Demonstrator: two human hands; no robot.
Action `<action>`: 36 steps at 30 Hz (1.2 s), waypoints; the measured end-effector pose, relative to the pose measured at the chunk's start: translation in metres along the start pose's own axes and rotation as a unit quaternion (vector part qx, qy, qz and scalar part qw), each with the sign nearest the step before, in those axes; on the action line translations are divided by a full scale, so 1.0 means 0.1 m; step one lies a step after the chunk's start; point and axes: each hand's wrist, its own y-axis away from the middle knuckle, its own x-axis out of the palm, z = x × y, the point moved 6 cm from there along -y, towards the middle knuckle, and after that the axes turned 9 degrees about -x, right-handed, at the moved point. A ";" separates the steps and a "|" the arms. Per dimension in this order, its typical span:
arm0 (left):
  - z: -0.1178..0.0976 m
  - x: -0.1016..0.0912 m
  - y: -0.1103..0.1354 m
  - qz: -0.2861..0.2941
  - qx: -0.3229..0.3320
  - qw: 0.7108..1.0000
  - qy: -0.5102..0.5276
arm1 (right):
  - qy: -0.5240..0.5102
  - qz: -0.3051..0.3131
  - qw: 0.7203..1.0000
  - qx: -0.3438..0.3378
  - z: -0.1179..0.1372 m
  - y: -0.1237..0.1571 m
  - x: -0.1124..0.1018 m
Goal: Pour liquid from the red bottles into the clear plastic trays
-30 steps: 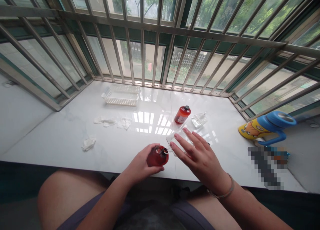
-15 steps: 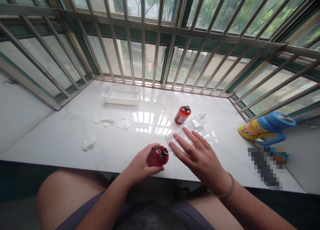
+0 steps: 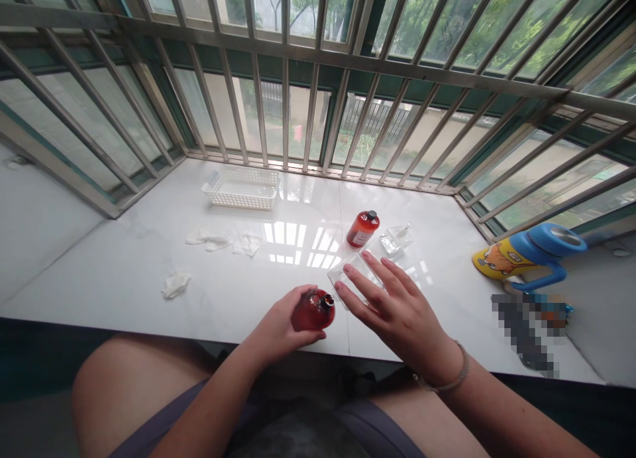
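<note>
A round red bottle point(image 3: 313, 310) is clenched in the left hand point(image 3: 275, 329) (slippery; best held by its body); beside it, the right hand point(image 3: 400, 315) is open, fingers point(image 3: 370, 279) released.

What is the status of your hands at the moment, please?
Left hand gripping round red bottle. Right hand open over clear rectangular container. Capped orange bottle standing just beyond.

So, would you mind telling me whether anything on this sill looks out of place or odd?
Yes, crumpled white tissues lie loose in three clumps on the marble sill, looking like litter beside the neatly set basket. Also, the bottle in the left hand is tilted onto its side, though no spill shows.
</note>
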 end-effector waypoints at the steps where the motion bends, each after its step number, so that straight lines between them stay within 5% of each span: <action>1: 0.00 0.00 0.00 0.001 0.000 1.000 0.000 | -0.002 -0.001 1.000 -0.003 0.00 -0.01 0.00; 36: 0.01 0.00 0.00 0.009 -0.002 1.000 -0.002 | 0.004 0.006 0.999 -0.038 -0.04 -0.08 -0.05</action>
